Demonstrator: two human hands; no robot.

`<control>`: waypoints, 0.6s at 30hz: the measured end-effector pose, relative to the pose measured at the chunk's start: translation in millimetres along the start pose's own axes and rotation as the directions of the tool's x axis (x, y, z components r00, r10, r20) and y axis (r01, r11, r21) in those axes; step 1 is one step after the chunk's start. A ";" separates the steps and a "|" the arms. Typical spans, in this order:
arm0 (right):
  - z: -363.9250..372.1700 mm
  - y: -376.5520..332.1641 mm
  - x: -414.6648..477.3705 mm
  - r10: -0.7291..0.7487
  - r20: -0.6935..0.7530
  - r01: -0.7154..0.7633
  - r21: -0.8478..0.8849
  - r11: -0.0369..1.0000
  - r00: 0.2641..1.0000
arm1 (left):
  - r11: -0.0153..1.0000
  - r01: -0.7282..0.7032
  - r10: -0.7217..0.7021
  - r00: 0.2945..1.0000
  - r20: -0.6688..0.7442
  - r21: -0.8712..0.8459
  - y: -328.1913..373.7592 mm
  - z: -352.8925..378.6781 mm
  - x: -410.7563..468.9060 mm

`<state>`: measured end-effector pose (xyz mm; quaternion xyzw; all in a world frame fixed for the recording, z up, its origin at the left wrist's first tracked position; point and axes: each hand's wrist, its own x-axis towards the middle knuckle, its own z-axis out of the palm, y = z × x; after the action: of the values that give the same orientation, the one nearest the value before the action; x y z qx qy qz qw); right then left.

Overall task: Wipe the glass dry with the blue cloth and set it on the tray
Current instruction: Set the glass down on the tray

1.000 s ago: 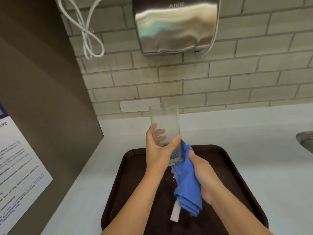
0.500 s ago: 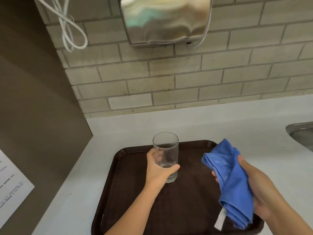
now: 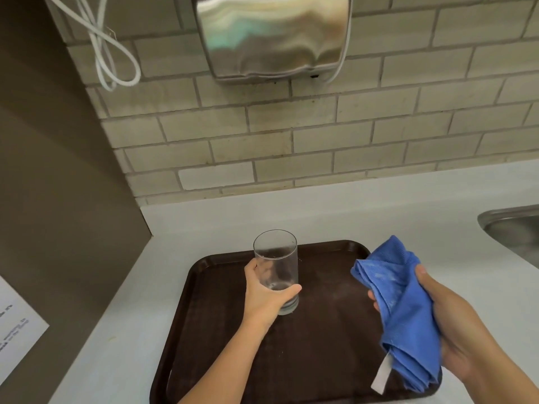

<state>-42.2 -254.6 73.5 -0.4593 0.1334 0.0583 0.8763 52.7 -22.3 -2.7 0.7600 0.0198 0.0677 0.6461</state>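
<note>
Bare forearms, no sleeves, no jewellery

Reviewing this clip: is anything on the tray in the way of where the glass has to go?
Nothing visible is. The glass stands upright in the left hand, its base at or on the bare brown tray. The blue cloth is bunched in the right hand, off to the right and apart from the glass.

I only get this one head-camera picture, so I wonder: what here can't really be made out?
- Base of the glass: the left hand wraps it, so contact with the tray is unsure.
- Blue cloth: its underside lies hidden in the right hand.
- Sink: cut off by the right edge.
- Paper notice: cut by the left edge, print too small.
- Tray's near rim: below the frame.
</note>
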 end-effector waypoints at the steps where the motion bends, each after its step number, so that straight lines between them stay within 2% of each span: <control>1: -0.2 0.2 -0.7 0.004 0.000 -0.004 0.000 1.000 1.000 | 1.000 0.001 -0.001 1.000 0.003 -0.003 -0.2 0.1 0.1; 8: -0.1 -1.3 -7.5 0.017 0.014 -0.018 0.040 0.999 1.000 | 1.000 0.012 -0.013 0.999 0.042 0.026 5.5 -1.9 -5.5; 9: 1.6 -0.8 -8.0 0.019 0.016 -0.020 0.053 0.998 1.000 | 0.999 0.021 -0.021 1.000 0.022 0.028 10.2 -2.6 -8.3; 11: 5.9 0.4 -8.3 0.025 0.028 -0.027 0.072 0.997 0.999 | 0.998 0.036 -0.031 0.994 -0.109 0.045 22.6 -2.6 -15.8; 13: 11.6 2.7 -7.5 0.027 0.044 -0.030 0.072 0.997 0.999 | 0.996 -0.067 0.082 0.958 -0.275 0.062 35.8 -1.9 -30.3; 15: 16.5 5.7 -4.7 0.016 0.056 -0.019 0.059 0.998 0.998 | 0.950 -0.293 0.313 0.887 -0.339 0.109 53.3 3.5 -51.3; 17: 22.2 8.0 -2.0 -0.009 0.055 0.009 -0.014 1.000 0.998 | 0.881 -0.456 0.472 0.850 -0.232 0.123 73.5 13.8 -68.9; 18: 25.7 9.1 -1.1 -0.034 0.045 0.037 -0.072 0.997 0.998 | 0.879 -0.469 0.476 0.871 -0.124 0.085 84.3 19.5 -74.8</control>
<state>-40.7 -228.3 80.6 -0.4918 0.1038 0.0577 0.8626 -23.7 -64.0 71.5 0.7517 -0.1189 0.2767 0.5868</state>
